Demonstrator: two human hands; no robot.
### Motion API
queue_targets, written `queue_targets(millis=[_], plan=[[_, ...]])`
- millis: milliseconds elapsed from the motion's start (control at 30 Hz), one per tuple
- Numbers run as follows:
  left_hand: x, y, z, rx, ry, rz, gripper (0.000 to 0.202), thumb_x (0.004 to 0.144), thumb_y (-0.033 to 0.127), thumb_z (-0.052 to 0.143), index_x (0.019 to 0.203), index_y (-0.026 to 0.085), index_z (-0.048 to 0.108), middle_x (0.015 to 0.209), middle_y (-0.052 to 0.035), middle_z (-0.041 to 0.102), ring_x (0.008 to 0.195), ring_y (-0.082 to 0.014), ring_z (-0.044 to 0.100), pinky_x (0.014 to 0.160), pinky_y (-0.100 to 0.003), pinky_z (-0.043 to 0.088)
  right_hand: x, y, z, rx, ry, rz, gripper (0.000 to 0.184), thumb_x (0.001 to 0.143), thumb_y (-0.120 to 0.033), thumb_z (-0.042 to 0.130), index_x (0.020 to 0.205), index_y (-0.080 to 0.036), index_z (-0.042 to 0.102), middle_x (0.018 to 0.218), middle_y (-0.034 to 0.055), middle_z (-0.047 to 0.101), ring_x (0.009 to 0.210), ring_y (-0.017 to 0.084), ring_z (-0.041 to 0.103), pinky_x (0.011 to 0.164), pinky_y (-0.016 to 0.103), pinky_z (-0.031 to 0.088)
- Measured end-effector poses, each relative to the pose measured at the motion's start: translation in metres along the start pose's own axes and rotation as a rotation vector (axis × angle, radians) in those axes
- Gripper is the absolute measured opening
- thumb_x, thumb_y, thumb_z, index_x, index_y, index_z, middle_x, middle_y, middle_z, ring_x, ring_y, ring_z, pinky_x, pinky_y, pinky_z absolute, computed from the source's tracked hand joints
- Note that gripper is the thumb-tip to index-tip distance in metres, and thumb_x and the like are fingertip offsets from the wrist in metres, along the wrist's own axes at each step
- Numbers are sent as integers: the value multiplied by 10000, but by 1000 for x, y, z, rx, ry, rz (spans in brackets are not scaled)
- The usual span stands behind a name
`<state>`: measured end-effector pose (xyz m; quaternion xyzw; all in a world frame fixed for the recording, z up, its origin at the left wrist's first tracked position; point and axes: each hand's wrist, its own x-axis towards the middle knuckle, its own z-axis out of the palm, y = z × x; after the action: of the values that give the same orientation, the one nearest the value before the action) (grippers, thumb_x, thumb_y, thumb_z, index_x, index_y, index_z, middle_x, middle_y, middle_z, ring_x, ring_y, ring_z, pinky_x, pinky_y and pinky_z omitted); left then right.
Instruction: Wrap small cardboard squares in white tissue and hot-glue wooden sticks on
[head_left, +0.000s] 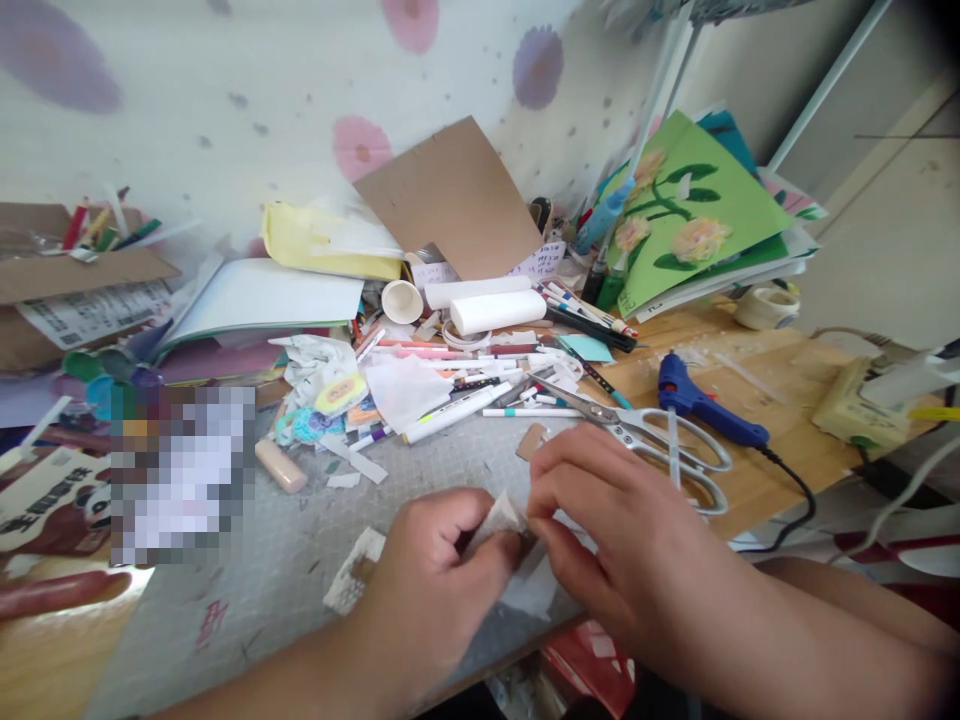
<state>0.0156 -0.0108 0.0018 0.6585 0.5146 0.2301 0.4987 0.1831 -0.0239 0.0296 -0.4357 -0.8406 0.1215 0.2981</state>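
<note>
My left hand [442,565] is closed, pinching a small white papery piece [502,515] between thumb and forefinger. Close against its right side, my right hand [615,510] has thumb and fingertips drawn together at the edge of the same piece. The fingers cover much of it, so its full shape is hidden. Both hands are above the front of a grey cutting mat [270,620]. Beside my left wrist lies a white bumpy-textured piece [352,575] with a brown patch. A scrap of brown card [531,441] rests just beyond my right hand.
Silver scissors [637,425] and a blue glue gun [709,405] with a black cord lie to the right. Behind the mat are heaped markers [457,413] and paper scraps. A cardboard box [82,275] stands left; a green flower picture [697,220] leans back right.
</note>
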Motion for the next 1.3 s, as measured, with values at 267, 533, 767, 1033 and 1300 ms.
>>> queue_targets(millis=[267,533,767,1033,1300], plan=[[2,2,-2,-87,39,-19,256,768,291,527,560,191,415,581,50,316,592,-118,322,515,-241,269,-8,-3,8,-183,-86,-94,224,884,-34,401,822,-113,601,922,101,596,904,252,501,835,442,412],[2,-3,-2,-399,-55,-56,178,770,287,565,647,161,546,607,34,458,604,-117,402,551,-237,330,-11,-1,-19,266,111,49,187,834,-75,504,921,-194,620,981,59,599,928,180,553,792,289,453],[-1,-5,-2,-380,-90,-67,186,780,304,551,677,152,580,594,27,480,585,-118,424,551,-240,348,0,19,-13,667,-163,522,164,855,-284,532,767,-170,611,718,-1,572,664,129,516,592,235,398],[1,-3,-2,-329,-97,-33,191,772,296,551,638,159,551,573,42,432,567,-105,372,526,-224,315,2,14,-7,525,-202,520,68,770,-192,603,708,-173,620,692,-21,577,666,122,522,605,229,394],[0,0,-3,-284,-76,-50,181,767,292,540,649,158,564,588,31,457,588,-119,398,546,-235,329,-1,9,-6,392,-167,517,100,678,-194,686,696,-180,589,732,-12,597,708,152,558,649,262,427]])
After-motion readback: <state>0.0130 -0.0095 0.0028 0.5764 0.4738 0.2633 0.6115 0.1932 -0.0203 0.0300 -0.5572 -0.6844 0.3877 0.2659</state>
